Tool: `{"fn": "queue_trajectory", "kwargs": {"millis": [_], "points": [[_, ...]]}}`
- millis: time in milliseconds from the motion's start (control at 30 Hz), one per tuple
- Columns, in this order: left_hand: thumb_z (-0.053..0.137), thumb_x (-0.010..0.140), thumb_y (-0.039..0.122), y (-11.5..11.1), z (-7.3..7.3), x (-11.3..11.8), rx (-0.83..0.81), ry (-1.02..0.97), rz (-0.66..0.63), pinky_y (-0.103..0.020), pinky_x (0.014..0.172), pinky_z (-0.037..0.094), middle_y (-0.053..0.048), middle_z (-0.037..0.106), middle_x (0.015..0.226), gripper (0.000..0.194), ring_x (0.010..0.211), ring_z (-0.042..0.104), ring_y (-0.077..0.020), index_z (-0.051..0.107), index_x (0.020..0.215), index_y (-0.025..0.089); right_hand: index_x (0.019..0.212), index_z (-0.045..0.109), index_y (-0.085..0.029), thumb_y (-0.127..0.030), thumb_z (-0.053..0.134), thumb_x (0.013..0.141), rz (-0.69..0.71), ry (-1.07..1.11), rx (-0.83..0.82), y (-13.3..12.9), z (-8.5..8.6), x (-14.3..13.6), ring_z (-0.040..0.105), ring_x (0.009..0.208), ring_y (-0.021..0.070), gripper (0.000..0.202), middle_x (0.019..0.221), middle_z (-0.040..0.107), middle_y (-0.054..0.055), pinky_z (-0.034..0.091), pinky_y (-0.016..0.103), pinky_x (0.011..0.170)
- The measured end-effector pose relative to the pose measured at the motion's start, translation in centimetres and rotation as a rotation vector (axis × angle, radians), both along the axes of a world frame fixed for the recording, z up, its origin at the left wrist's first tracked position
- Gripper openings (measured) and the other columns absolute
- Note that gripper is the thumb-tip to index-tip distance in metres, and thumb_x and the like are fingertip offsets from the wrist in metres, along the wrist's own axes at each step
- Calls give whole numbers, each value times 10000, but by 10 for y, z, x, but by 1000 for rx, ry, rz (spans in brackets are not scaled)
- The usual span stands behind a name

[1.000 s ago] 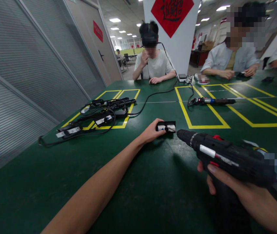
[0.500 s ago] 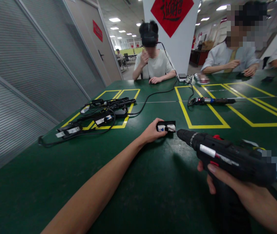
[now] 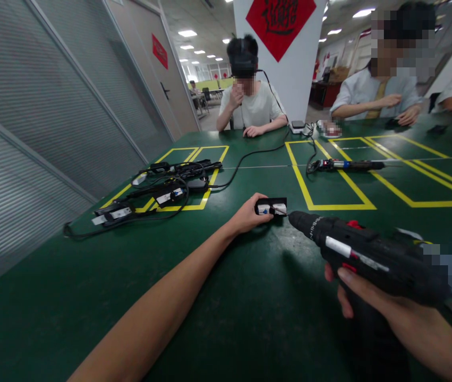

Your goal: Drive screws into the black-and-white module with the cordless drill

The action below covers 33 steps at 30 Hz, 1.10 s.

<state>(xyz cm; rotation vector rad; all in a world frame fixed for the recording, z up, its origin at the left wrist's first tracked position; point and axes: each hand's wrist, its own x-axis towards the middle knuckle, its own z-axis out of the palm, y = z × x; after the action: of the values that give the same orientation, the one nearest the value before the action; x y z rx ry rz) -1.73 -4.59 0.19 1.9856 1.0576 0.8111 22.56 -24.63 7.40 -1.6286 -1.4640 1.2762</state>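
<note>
My left hand (image 3: 248,214) grips a small black block (image 3: 277,203) with a white labelled face, low over the green table (image 3: 218,297). Its thumb presses the near side and the fingers wrap the far side. In my right hand (image 3: 385,297) is a black cordless drill (image 3: 369,254) with red buttons, held by its pistol handle. The drill's chuck (image 3: 299,220) points left at the block, and a thin bit reaches from it to the block's white face. Whether the bit sits in a screw is too small to tell.
Black power adapters with tangled cables (image 3: 170,188) lie to the left. A soldering-iron-like tool (image 3: 349,164) rests within yellow tape outlines (image 3: 339,207) at the right. A person in a headset (image 3: 253,101) sits opposite; another person (image 3: 381,95) sits at the far right.
Almost nothing differs: both hands, the drill and the block keep their places. The person at the far right has shifted a raised hand slightly.
</note>
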Motion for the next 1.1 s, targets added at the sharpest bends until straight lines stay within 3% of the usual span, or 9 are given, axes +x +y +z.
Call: {"fn": "queue_trajectory", "kwargs": {"millis": [233,433,633,1100], "points": [[662,701,341,-1,2,-1,-7,5,-23,-263,685,440,-30,571,898,491,763,544,-138,472,1120,171,857,712,-247,-590,511,810,-12,-10,-63,0,-4,1,643,774,225,401,705,689,14,486,338,752],[669,696,341,1,0,-1,12,3,-17,-265,693,442,-30,567,905,491,768,540,-137,477,1113,169,897,657,-268,-572,460,848,0,-12,-14,0,3,-1,639,679,179,366,638,661,-29,470,291,725],[669,696,331,2,-2,-1,-4,-10,-25,-263,687,440,-26,570,886,499,767,542,-138,468,1123,168,852,690,-238,-595,493,820,-28,-1,-90,1,-2,-1,638,766,221,408,683,672,8,463,343,771],[673,684,330,0,-1,0,-16,-14,-4,-260,686,438,-26,570,884,497,758,539,-134,479,1112,170,888,629,-294,-573,455,844,-17,-7,10,-2,1,-1,643,639,186,332,603,662,-45,440,287,696]]}}
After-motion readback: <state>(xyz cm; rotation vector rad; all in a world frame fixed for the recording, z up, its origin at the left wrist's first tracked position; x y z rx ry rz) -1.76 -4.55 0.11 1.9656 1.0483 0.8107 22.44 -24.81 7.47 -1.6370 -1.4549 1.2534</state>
